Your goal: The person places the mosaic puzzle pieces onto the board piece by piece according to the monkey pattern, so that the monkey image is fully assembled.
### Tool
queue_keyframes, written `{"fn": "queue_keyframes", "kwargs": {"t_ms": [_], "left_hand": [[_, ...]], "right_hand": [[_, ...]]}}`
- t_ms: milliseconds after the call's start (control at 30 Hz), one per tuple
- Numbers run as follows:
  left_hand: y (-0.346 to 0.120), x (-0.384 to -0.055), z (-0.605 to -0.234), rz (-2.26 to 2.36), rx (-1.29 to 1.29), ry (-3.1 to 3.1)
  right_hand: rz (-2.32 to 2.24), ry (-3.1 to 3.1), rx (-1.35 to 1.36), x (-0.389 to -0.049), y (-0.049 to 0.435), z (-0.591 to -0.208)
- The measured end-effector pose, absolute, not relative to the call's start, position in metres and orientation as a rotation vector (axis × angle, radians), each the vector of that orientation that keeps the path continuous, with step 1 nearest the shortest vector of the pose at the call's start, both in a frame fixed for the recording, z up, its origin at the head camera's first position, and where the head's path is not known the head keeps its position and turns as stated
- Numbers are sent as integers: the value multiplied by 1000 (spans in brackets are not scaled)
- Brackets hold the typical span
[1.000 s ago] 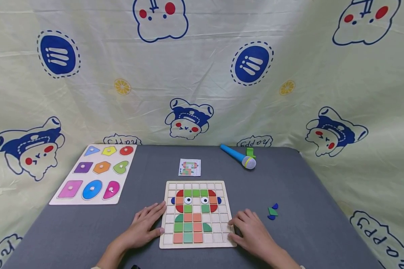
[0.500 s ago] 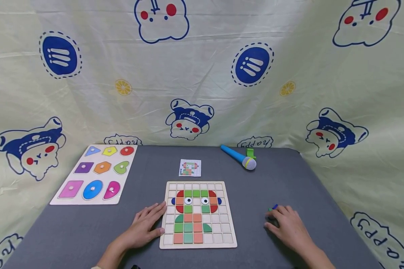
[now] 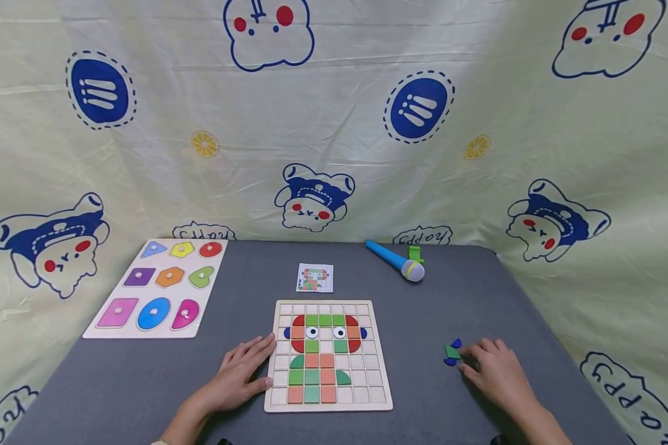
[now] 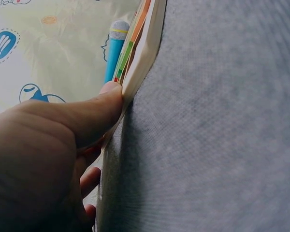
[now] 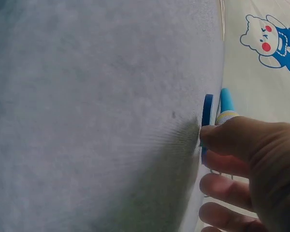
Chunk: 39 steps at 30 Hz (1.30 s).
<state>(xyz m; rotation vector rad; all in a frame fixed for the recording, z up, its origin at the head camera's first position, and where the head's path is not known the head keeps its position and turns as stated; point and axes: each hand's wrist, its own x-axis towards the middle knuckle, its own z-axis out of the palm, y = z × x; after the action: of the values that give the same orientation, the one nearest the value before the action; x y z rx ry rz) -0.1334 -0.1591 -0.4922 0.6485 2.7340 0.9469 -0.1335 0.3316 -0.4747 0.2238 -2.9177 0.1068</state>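
My left hand [image 3: 238,376] rests at the left edge of a wooden grid board [image 3: 376,363], fingers extended and thumb against the rim. In the left wrist view, the thumb touches the raised edge of the board [image 4: 146,60]. Coloured square and rounded tiles and two eye tiles form a figure on it. To the right, my right hand [image 3: 498,374] lies beside the loose tiles, fingertips at their right side. These are a green tile [image 3: 451,352], a blue half-round tile [image 3: 456,343] and another blue half-round tile [image 3: 449,362]. The right wrist view shows thumb and fingers apart near a blue tile [image 5: 207,110].
Behind the board lies a small pattern card [image 3: 314,278]. A blue toy microphone [image 3: 392,258] and a green piece [image 3: 415,253] lie at the back right. A shape puzzle board [image 3: 145,315] occupies the left of the grey table [image 3: 423,321]. A printed curtain [image 3: 345,136] hangs behind.
My right hand has left the board's right edge, gone right over the loose tiles, and now sits just right of them. The left hand has stayed at the board.
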Motion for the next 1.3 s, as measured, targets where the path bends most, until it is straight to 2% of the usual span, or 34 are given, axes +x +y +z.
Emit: {"fn": "queue_keyframes", "kwargs": {"t_ms": [633,1300], "left_hand": [[-160,-132,-492,959,663,2733],[-160,-132,-492,957,674,2740]], "right_hand": [[110,-2927,362,-140,306,-473],[61,-2897,397,-165,301,-474]]}}
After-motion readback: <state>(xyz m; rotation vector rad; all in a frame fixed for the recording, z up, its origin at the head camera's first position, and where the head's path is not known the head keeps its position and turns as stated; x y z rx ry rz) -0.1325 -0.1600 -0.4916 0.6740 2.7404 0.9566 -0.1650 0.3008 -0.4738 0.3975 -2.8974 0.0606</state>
